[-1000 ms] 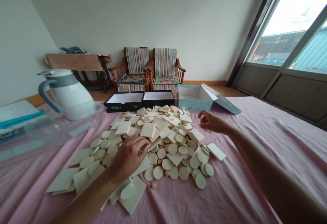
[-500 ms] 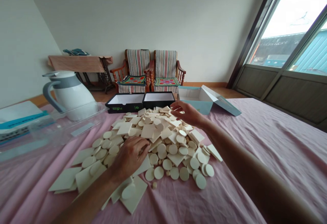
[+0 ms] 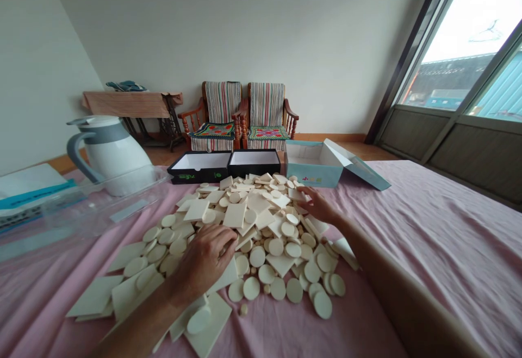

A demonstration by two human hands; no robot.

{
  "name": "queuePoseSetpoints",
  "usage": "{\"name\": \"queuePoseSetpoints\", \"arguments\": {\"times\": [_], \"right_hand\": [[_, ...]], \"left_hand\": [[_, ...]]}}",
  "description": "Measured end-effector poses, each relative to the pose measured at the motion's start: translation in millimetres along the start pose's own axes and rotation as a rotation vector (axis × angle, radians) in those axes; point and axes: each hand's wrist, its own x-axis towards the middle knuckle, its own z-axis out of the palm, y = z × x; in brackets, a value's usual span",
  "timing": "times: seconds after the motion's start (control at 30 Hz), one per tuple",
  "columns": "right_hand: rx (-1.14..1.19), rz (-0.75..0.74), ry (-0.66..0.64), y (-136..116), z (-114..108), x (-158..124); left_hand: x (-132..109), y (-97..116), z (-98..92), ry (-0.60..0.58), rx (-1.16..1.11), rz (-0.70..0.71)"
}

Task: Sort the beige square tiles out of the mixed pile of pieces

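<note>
A wide heap of pale wooden pieces [image 3: 234, 215], mostly thin discs and square tiles with a few small pegs, spreads over the pink cloth. My left hand [image 3: 210, 253] rests on the left middle of the heap, fingers curled down together; what lies under its fingertips is hidden. At the heap's right far side is my right hand [image 3: 318, 205], its fingers stretched apart and touching or just over the tiles there. A loose disc [image 3: 199, 320] lies on a square tile [image 3: 212, 328] close to me. One small wooden peg [image 3: 243, 309] sits alone in front.
Behind the heap stand two black open boxes [image 3: 199, 174] with white insides and a light blue box [image 3: 314, 176], its lid [image 3: 362, 167] leaning at the right. On the left are a white-grey jug [image 3: 116, 154], a clear plastic tray [image 3: 150, 197] and a blue-white package [image 3: 35, 195].
My right hand has moved from the heap's far top rightward and lower to its right side. My left hand has stayed nearly in place. The view has shifted slightly.
</note>
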Motion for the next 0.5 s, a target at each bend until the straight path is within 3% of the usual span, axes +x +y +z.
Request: {"name": "queuePoseSetpoints", "arguments": {"times": [0.13, 0.27, 0.5], "right_hand": [[0.010, 0.009, 0.042, 1.8, 7.4, 0.2], [-0.066, 0.112, 0.095, 5.4, -2.0, -2.4], [-0.471, 0.542, 0.344, 18.0, -39.8, -15.4]], "left_hand": [[0.6, -1.4, 0.9, 0.005, -0.014, 0.009], [1.1, -2.9, 2.1, 0.007, -0.018, 0.017], [0.5, -3.1, 1.2, 0.019, -0.021, 0.035]]}}
